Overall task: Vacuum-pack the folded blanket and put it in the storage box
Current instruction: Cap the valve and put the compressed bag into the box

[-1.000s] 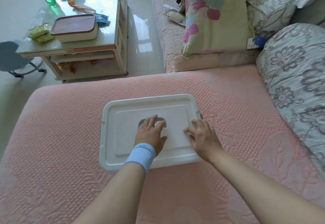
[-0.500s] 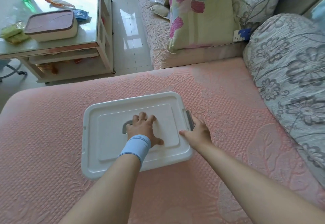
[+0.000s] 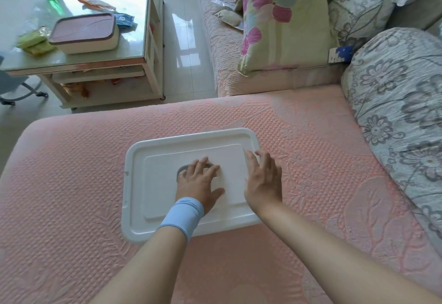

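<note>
Flat-handed, I press my left hand (image 3: pixel 198 184) and right hand (image 3: pixel 263 179) down on the lid (image 3: pixel 157 184) of the storage box (image 3: pixel 134 208)
My left fingers lie fanned out straight over the grey handle recess (image 3: pixel 181 171) in the middle of the lid; my right fingers lie straight along its right side, tips at the rim, curling round nothing. The white box sits on the pink sofa cover (image 3: pixel 71 184) just in front of me, lid on all round as far as I can see. The folded blanket itself is out of sight; no vacuum bag lies on the cover near the box, so I judge the packing done and the pack inside, hidden by the opaque lid. Little seems left: seating the lid fully and checking its side catches, which I cannot make out from here
</note>
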`<state>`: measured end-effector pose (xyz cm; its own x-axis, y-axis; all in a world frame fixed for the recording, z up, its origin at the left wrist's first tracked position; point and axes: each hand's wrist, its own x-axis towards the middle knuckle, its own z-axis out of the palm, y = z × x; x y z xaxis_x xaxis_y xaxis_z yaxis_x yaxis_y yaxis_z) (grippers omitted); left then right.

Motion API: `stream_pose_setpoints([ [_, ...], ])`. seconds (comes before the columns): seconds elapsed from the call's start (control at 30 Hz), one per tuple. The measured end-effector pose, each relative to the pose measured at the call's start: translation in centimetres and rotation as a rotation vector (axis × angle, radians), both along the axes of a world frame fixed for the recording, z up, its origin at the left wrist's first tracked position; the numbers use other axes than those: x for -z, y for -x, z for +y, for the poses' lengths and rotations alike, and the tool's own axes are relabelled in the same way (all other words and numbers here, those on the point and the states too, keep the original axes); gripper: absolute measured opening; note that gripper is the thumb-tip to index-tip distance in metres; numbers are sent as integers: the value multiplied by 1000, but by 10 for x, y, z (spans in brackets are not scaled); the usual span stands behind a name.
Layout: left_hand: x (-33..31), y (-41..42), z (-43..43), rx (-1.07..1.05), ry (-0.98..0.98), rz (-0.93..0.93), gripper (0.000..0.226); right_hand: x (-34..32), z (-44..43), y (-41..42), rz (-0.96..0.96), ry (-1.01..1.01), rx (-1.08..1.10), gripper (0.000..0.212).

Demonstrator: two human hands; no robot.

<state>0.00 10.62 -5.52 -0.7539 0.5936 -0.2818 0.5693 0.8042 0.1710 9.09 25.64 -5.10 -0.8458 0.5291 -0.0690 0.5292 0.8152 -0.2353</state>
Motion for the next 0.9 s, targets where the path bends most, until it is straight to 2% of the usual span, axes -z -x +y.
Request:
stream_pose_setpoints([
  [0.03,0,3,-8,6,-53,19,47,-2,-10,7,-35,0,-95,74],
  [0.1,-3,11,-28,-15,-131,54,35,-1,-33,21,-92,66,-260,73],
  [0.23,-3,28,-82,-91,-143,141,43,5,-85,48,-132,144,-473,78],
  [0.37,2,40,-130,-280,-68,83,49,15,-124,68,-248,87,-630,76],
  [0.47,4,47,-151,-437,-100,80,50,23,-135,71,-286,82,-627,72],
  [0.6,9,52,-163,-633,-274,-304,67,31,-136,66,-310,7,-620,72],
  [0.67,11,54,-164,-660,-334,-419,70,33,-136,65,-318,-21,-617,72],
  [0.8,8,57,-169,-749,-423,-414,81,35,-140,66,-330,-60,-613,72],
  [0.9,5,62,-174,-830,-460,-339,90,35,-141,66,-319,-40,-600,73],
])
